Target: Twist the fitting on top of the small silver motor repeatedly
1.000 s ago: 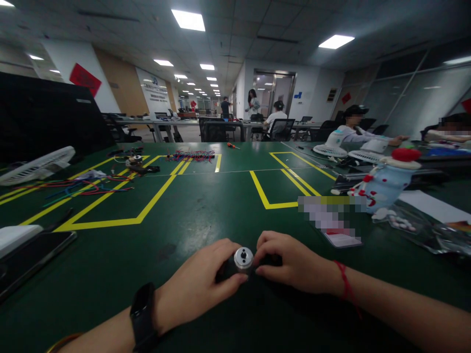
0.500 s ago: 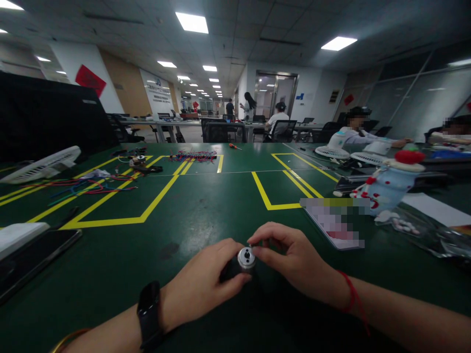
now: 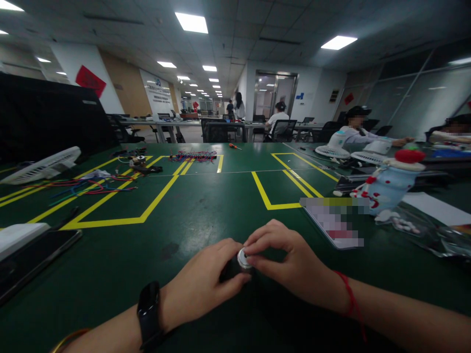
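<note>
My left hand [image 3: 200,282] wraps around a small black cylindrical part with a silver metal end cap [image 3: 242,259], holding it just above the green table [image 3: 206,206]. My right hand [image 3: 285,260] comes in from the right, its thumb and fingertips pinched on the silver cap, covering most of it. A black watch sits on my left wrist and a red string on my right wrist.
A dark phone [image 3: 35,257] lies at the left edge. Coloured wires [image 3: 81,186] and a white fan grille [image 3: 40,166] lie far left. A blue-and-white figurine [image 3: 392,184] and plastic bags [image 3: 419,228] stand right. Other people sit at tables behind.
My right hand has lifted from beside the part and closed its fingertips over the silver cap, which was fully visible before. My left hand kept its hold.
</note>
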A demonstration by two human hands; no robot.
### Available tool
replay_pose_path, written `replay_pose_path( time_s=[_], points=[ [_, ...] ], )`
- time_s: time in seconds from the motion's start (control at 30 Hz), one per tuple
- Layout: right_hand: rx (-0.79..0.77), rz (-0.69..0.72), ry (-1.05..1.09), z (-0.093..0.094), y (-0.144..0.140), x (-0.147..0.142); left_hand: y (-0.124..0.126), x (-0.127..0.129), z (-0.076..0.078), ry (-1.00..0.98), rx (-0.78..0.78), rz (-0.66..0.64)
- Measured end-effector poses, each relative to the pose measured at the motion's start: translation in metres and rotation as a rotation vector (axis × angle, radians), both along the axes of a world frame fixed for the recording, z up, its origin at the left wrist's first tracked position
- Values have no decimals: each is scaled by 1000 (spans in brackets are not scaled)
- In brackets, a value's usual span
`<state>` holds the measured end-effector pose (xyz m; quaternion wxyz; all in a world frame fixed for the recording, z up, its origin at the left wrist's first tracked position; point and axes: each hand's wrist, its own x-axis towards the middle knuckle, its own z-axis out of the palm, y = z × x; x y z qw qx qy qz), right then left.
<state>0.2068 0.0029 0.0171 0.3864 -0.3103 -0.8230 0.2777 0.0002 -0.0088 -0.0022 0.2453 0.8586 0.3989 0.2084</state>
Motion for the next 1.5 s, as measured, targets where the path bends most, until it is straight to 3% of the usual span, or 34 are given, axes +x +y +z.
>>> replay_pose_path(
  time_s=[0.17,0.47,0.57,0.67,0.8,0.93,1.1,1.23,1.37,1.5],
  points=[
    [66,16,-47,2,0,1,-1,0,-2,-4,0,-3],
    [-106,13,17,-3,2,-2,-1,1,2,3,8,0],
    [-243,-7,75,-5,8,6,-2,1,4,1,-1,2],
    [-462,-149,198,-10,22,19,-2,0,4,2,3,9],
    [-552,-260,167,-17,38,33,-1,-1,3,-6,6,10],
    [-487,-210,55,-20,37,35,-1,0,5,-4,-13,5],
    [-213,-30,-185,-15,25,27,-1,1,6,3,-12,15],
    [-121,-27,-58,-5,11,13,0,1,2,3,-7,-1],
    [-33,-22,-61,2,4,0,0,1,0,-3,0,-2],
    [-77,-99,49,2,11,8,-1,1,2,2,-1,3]
  ],
)
